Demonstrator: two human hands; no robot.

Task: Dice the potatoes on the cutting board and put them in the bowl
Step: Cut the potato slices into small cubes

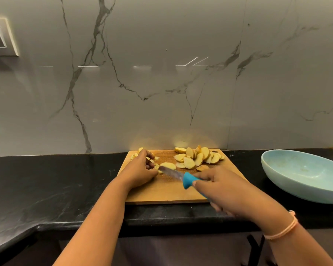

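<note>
A wooden cutting board point(167, 191) lies on the black counter. A pile of potato slices point(199, 156) sits at its back right. One slice point(168, 166) lies near the middle, with small diced bits point(135, 155) at the back left. My left hand point(140, 169) has curled fingers on potato pieces beside the blade. My right hand point(225, 187) grips a blue-handled knife point(186, 180), its blade pointing left toward the slice. A light blue bowl point(304, 187) stands to the right of the board, with no potato in it.
The black counter point(56, 181) runs left and right of the board, with its front edge just below the board. A marble backsplash point(161, 83) rises right behind. A wall switch plate point(2, 37) is at the upper left.
</note>
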